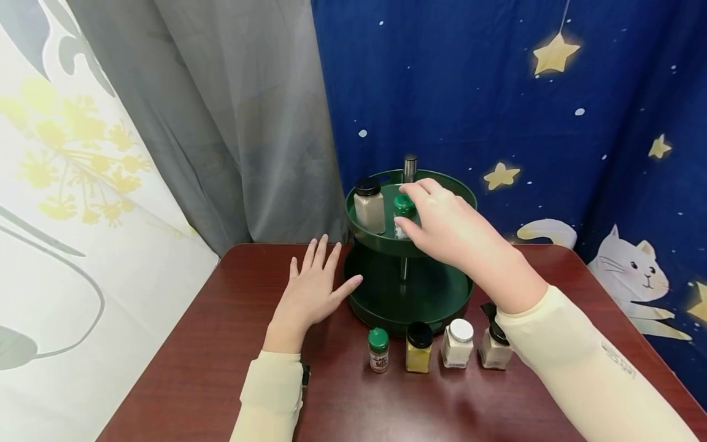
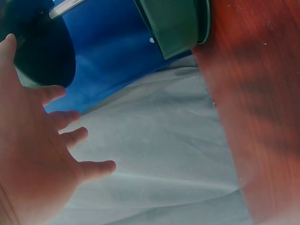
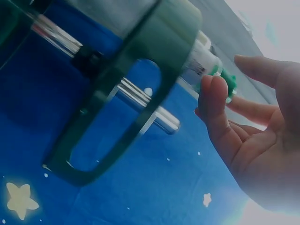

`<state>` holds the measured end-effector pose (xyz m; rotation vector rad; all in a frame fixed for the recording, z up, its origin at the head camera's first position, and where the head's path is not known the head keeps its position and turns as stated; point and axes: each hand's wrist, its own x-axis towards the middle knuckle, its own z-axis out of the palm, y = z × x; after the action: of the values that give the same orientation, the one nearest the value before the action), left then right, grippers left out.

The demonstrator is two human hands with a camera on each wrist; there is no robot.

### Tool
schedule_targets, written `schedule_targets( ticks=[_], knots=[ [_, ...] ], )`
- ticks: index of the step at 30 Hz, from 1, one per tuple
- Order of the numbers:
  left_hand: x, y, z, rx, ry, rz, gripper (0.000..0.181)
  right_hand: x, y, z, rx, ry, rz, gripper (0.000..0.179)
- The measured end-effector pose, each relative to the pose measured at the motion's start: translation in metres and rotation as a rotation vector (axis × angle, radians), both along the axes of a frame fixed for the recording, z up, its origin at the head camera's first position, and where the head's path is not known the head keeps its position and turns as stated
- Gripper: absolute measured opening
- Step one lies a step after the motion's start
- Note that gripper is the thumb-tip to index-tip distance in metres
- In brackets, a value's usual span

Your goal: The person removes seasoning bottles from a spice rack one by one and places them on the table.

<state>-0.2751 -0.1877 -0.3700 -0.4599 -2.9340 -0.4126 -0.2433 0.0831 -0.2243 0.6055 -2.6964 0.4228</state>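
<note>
My right hand [image 1: 442, 221] reaches over the upper tray of a two-tier dark green round rack [image 1: 386, 247]. Its fingers are loosely bent around a small green-capped seasoning bottle [image 1: 405, 205], which stands upright on that tray. In the right wrist view, the thumb [image 3: 258, 70] is apart from the green cap [image 3: 229, 83], while fingertips overlap the cap's near side. Beside this bottle stands a black-lidded jar [image 1: 369, 209] of pale powder. To the rack's left, my left hand [image 1: 312, 294] is spread with straight fingers and holds nothing, its thumb tip close to the lower tray's rim.
On the table [image 1: 221, 331], in front of the rack, stand another green-capped bottle [image 1: 378, 351], a black-lidded yellow jar [image 1: 418, 348], a white-lidded jar [image 1: 457, 345] and a black-lidded pale jar [image 1: 495, 348], partly behind the right sleeve. A metal post [image 1: 410, 168] rises through the rack. Curtains [image 1: 265, 123] hang behind.
</note>
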Motion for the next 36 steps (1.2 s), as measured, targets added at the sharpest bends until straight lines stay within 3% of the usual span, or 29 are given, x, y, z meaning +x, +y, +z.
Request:
schedule_targets(
  ticks=[6,16,27,36],
  knots=[
    [0.0,-0.001,-0.002,0.008,-0.006,-0.002,0.097,-0.011,-0.002,-0.008,-0.001,-0.014,0.008,0.058],
    [0.006,-0.01,-0.005,0.035,0.01,-0.005,0.095,-0.01,-0.001,-0.013,-0.067,0.05,0.048,0.05],
    [0.013,-0.014,0.002,0.041,0.05,-0.001,0.089,0.004,-0.002,-0.006,-0.2,0.272,0.131,0.044],
    [0.016,-0.013,0.011,0.034,0.072,-0.01,0.084,0.023,-0.009,-0.001,-0.27,0.365,0.229,0.045]
  ],
)
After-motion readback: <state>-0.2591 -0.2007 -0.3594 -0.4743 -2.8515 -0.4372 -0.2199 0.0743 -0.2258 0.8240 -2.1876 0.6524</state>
